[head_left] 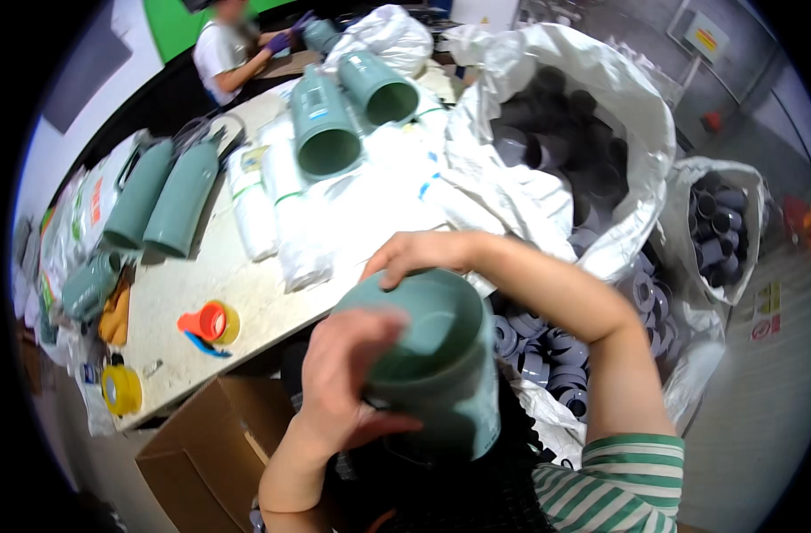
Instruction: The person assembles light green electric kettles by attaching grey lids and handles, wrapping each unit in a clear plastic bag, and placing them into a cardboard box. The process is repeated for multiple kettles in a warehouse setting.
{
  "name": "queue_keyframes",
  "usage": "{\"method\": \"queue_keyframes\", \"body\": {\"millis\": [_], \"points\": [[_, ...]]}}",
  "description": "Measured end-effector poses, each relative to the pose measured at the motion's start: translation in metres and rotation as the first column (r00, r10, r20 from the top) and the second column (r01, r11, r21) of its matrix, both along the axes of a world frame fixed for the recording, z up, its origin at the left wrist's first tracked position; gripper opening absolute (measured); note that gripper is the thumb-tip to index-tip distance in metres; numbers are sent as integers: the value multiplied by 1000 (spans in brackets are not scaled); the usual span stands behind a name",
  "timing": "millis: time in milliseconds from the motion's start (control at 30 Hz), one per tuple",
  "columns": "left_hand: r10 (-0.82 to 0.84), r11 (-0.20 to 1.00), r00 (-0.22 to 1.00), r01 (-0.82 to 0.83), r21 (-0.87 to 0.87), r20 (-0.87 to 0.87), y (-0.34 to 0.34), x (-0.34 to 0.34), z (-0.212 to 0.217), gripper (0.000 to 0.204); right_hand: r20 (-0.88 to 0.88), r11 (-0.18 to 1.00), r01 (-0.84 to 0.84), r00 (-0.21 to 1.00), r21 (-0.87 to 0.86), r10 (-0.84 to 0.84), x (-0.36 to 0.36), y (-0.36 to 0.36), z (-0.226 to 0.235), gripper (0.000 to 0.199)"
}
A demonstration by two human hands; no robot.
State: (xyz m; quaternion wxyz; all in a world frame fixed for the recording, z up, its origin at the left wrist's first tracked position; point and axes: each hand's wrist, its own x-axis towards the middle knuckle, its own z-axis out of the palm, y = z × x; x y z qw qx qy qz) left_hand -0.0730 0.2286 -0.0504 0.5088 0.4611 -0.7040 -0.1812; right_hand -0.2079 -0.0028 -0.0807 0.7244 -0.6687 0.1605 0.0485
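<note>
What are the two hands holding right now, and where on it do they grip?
Both hold one green cup. The left hand grips its rim and side; the right hand rests its fingers on the far rim.

Pale worktable (201, 284) runs from near edge toward far end w/ two sage-green bottles (161, 200) lying side by side at left, two more open-mouthed green tubes (348, 111) propped further back, and rolled white plastic bags (263, 209) between. Near edge: red-and-yellow tape dispenser (208, 323), yellow tape roll (121, 389). Floor (761, 417), right: white sacks (636, 151), prob. holding dark caps.
</note>
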Motion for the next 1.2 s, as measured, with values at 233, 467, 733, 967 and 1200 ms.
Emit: {"method": "queue_keyframes", "body": {"millis": [233,467,733,967,1200], "points": [[542,658,809,-577,484,228,82,94,-43,46,537,3,759,464,-651,-705,-126,-114,-79,25],[702,691,671,-559,457,-240,98,94,-55,42,387,-325,231,327,-917,-862,-169,-296,-123,68],[758,590,59,-488,644,-650,81,83,-95,44,322,-288,329,51,-899,-945,-151,-342,-168,78],[727,615,70,-510,601,-683,72,86,-101,46,808,224,974,105,34,-580,-140,-134,-57,78],[774,567,328,-739,364,-541,75,94,-54,54,683,635,770,426,71,-593,-104,70,-99,84]]}}
